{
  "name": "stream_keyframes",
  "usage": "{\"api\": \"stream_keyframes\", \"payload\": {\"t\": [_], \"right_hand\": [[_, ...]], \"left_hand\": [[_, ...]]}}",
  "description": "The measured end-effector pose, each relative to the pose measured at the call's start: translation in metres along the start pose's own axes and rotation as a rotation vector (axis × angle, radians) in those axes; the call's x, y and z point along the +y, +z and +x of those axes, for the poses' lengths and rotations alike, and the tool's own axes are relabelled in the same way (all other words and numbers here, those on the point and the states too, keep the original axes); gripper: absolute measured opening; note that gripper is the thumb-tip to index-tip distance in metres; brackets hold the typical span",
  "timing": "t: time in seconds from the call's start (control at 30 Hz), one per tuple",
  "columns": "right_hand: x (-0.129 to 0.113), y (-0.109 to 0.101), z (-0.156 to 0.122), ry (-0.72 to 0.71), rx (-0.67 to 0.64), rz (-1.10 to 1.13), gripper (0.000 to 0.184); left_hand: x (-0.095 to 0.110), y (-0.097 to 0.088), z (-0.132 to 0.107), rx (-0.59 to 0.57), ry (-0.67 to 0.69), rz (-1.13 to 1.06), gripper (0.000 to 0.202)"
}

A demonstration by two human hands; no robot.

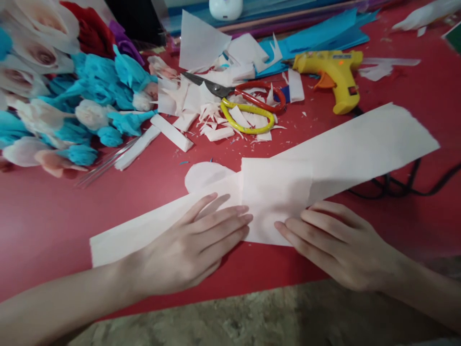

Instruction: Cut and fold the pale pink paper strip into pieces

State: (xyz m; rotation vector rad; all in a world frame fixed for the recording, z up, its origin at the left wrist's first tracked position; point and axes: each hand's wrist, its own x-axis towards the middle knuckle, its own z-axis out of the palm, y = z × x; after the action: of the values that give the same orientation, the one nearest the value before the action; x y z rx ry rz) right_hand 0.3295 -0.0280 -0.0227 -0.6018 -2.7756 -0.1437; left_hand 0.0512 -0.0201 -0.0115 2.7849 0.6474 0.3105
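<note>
A long strip of white crepe paper [360, 149] lies slantwise across the red table, with a squarish folded part [275, 185] in its middle. My left hand [198, 245] rests flat on the strip, fingers stretched out to the left edge of the folded part. On the other side, my right hand [334, 240] touches the lower right of the folded part with fingers extended and slightly bent. What lies under its thumb side is hidden. A rounded white paper piece [205, 177] pokes out behind the strip, above my left hand.
Red-and-yellow-handled scissors [230, 93] lie among white paper scraps [216, 120]. Beyond the strip is a yellow glue gun [334, 72] with a black cord [396, 187]. Blue, white and red paper flowers [93, 77] crowd the left. Blue paper [317, 36] lies at the back.
</note>
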Motion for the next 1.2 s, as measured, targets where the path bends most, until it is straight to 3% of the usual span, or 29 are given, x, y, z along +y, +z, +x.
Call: {"api": "stream_keyframes", "payload": {"t": [1.2], "right_hand": [[-0.0001, 0.001, 0.0004, 0.018, -0.034, 0.012, 0.033]], "left_hand": [[-0.0007, -0.0023, -0.0004, -0.054, -0.01, 0.003, 0.039]]}}
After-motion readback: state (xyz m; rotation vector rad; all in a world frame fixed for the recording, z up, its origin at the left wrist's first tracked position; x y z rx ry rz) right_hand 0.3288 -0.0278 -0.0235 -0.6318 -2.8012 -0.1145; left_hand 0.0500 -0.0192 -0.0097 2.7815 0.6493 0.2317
